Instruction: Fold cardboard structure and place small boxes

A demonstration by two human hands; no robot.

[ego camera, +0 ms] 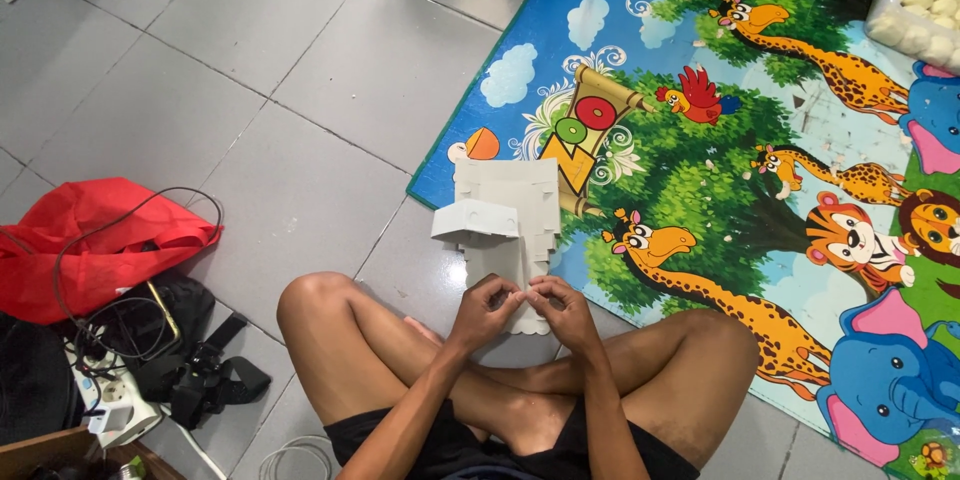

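Right now both hands meet at centre-bottom of frame: left hand (487,308) and right hand (562,308) pinch the near edge of a flat white die-cut cardboard sheet (508,258), w/ fingertips close together, prob. to crease it. Sheet lies on the grey tiled floor (300,70) btw the knees, far end overlapping the colourful animal-print play mat (700,170). A half-folded white cardboard box (474,223) sits on it.

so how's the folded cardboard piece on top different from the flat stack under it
The folded cardboard piece is bent up into a raised box-like shape; the flat stack lies level on the floor and mat edge. The folded piece is single and smaller; the stack holds several wider, offset sheets. Both are plain pale grey-white cardboard, in front of the left hand and right hand.
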